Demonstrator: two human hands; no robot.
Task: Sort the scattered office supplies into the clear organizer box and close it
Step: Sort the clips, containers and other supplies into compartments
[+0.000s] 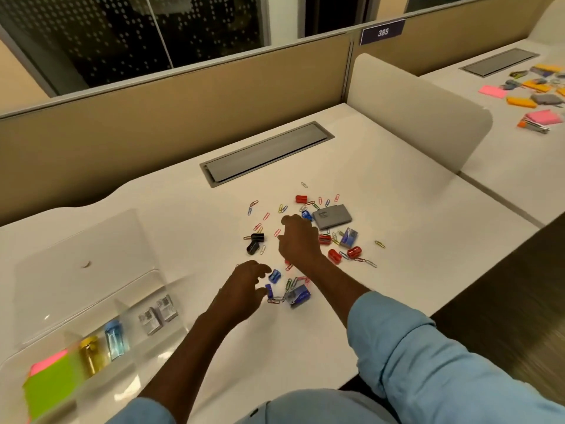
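Light-blue rolled sleeves (422,356) frame the bottom edge. At lower left on the white desk (412,240) lies the clear plastic organizer box (131,377), lid (76,240) open, holding green sticky notes (50,390) and two small grey boxes (159,313). The left hand (244,289) hovers with loosely curled fingers apart, holding nothing visible, just beside a blue pencil sharpener (275,276). The right hand (301,240) reaches fingers-down into the scattered coloured paper clips (371,263); I cannot tell whether it pinches anything. Red sharpeners (334,256), black sharpeners (253,243) and a flat grey case (331,216) lie around it.
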